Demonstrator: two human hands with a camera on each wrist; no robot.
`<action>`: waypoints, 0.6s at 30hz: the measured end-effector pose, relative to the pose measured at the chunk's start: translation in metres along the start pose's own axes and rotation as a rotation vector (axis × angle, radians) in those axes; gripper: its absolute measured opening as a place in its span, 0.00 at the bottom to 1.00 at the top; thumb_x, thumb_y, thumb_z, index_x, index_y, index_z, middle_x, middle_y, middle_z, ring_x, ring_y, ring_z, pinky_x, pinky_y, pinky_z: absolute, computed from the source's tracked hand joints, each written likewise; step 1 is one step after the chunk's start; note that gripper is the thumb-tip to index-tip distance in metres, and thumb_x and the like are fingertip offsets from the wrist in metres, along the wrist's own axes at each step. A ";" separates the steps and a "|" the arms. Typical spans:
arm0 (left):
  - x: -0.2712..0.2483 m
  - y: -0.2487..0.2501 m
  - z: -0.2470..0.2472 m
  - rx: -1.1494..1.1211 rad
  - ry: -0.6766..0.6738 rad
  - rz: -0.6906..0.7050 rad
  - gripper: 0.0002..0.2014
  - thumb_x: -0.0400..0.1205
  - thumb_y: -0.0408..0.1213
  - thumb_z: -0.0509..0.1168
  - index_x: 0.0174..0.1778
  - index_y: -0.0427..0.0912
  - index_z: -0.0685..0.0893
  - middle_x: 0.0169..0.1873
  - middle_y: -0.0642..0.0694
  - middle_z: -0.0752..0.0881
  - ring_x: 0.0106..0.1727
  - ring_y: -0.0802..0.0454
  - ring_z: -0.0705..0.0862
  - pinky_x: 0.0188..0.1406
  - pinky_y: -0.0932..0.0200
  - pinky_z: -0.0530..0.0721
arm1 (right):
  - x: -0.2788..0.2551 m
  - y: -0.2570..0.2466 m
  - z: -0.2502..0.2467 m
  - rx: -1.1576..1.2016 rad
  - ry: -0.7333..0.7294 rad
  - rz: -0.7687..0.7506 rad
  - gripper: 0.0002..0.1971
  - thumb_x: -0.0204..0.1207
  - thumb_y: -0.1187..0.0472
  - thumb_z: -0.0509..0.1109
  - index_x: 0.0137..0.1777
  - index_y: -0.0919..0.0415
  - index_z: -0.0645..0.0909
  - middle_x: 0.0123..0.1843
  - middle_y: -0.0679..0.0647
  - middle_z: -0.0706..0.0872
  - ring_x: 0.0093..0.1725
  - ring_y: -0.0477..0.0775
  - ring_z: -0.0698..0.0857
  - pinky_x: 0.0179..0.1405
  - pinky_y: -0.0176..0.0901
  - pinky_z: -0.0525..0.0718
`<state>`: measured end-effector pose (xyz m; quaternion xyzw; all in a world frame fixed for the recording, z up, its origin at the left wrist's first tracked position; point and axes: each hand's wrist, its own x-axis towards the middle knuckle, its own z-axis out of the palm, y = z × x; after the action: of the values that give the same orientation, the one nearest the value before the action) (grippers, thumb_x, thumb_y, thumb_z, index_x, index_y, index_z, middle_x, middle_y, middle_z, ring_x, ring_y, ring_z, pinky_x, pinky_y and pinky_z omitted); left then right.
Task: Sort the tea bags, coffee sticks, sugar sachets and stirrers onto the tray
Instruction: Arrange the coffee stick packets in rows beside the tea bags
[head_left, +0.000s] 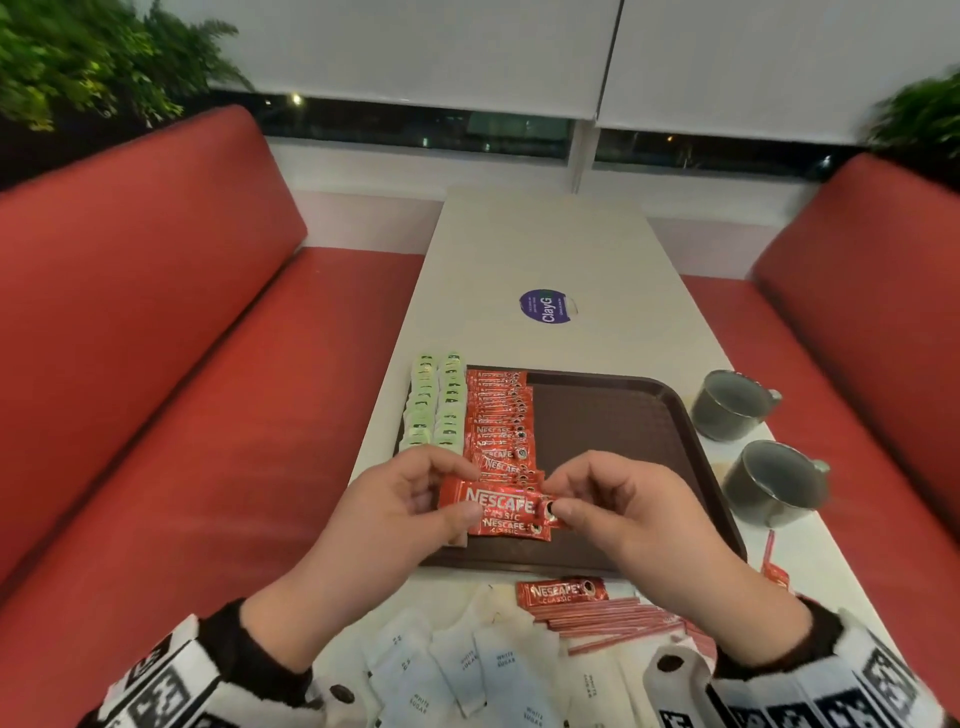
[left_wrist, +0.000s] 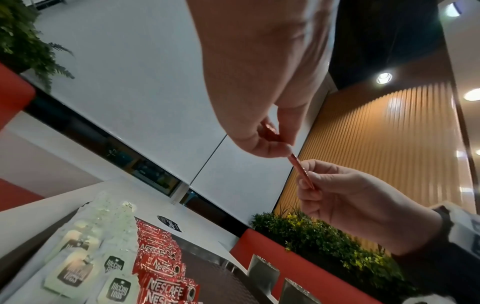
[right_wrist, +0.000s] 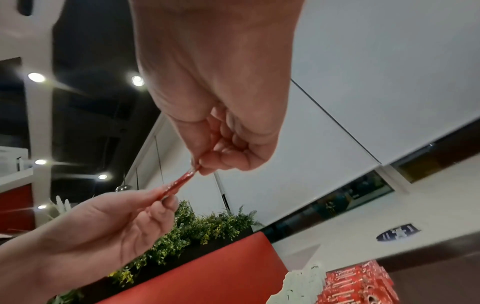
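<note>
1. Head view: the left hand (head_left: 400, 499) and the right hand (head_left: 613, 499) are each pinching one end of a red coffee stick (head_left: 493, 503) between thumb and fingertips, holding it level above the near part of the brown tray (head_left: 691, 467). A second stick seems to be sitting just under it in the same grip, though I cannot tell for sure. A row of coffee sticks (head_left: 498, 415) is running towards 12 o'clock on the tray, with two rows of tea bags (head_left: 434, 400) at its 9 o'clock. At 6 o'clock from the tray, on the table, a lone coffee stick (head_left: 561, 591), the stirrers (head_left: 608, 616) and the white sugar sachets (head_left: 467, 670) are waiting; two grey cups (head_left: 774, 483) are standing at 3 o'clock

2. Left wrist view: the left hand (left_wrist: 259, 86) is nipping the stick edge-on, the right hand (left_wrist: 337, 197) taking the other end at 5 o'clock; the laid rows are lying far below

3. Right wrist view: the right hand (right_wrist: 223, 115) is pinching the stick (right_wrist: 179, 183), its spare fingers curled in; the left hand (right_wrist: 109, 222) is holding the far end at 7 o'clock

4. Judgement: the coffee-stick step is nearing its end. The next move is calling for lowering this stick flat at the near end of the red row, squared with its neighbours, then fetching the lone one
</note>
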<state>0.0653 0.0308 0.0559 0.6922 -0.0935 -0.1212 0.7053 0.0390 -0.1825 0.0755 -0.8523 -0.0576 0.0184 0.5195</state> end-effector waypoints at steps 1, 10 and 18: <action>-0.001 -0.001 0.000 0.017 0.005 -0.009 0.12 0.73 0.17 0.69 0.43 0.38 0.84 0.31 0.51 0.89 0.29 0.60 0.84 0.30 0.69 0.81 | -0.003 -0.001 0.000 -0.033 0.003 -0.017 0.10 0.74 0.65 0.75 0.41 0.46 0.86 0.34 0.42 0.87 0.35 0.37 0.82 0.38 0.27 0.78; -0.004 -0.013 -0.017 0.226 0.107 -0.038 0.19 0.66 0.36 0.78 0.48 0.61 0.86 0.44 0.57 0.88 0.35 0.58 0.86 0.39 0.65 0.82 | 0.007 0.024 -0.011 -0.497 -0.068 0.081 0.08 0.77 0.61 0.71 0.39 0.48 0.82 0.35 0.41 0.84 0.35 0.41 0.82 0.35 0.30 0.79; -0.019 -0.044 -0.045 0.225 0.190 -0.183 0.11 0.75 0.23 0.71 0.48 0.42 0.86 0.41 0.45 0.90 0.34 0.53 0.85 0.34 0.62 0.84 | 0.051 0.089 0.029 -0.704 -0.184 0.336 0.07 0.80 0.60 0.63 0.42 0.48 0.79 0.44 0.46 0.83 0.46 0.51 0.83 0.48 0.45 0.84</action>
<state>0.0593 0.0786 0.0117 0.7806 0.0241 -0.1076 0.6153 0.0937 -0.1913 -0.0150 -0.9706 0.0336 0.1583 0.1780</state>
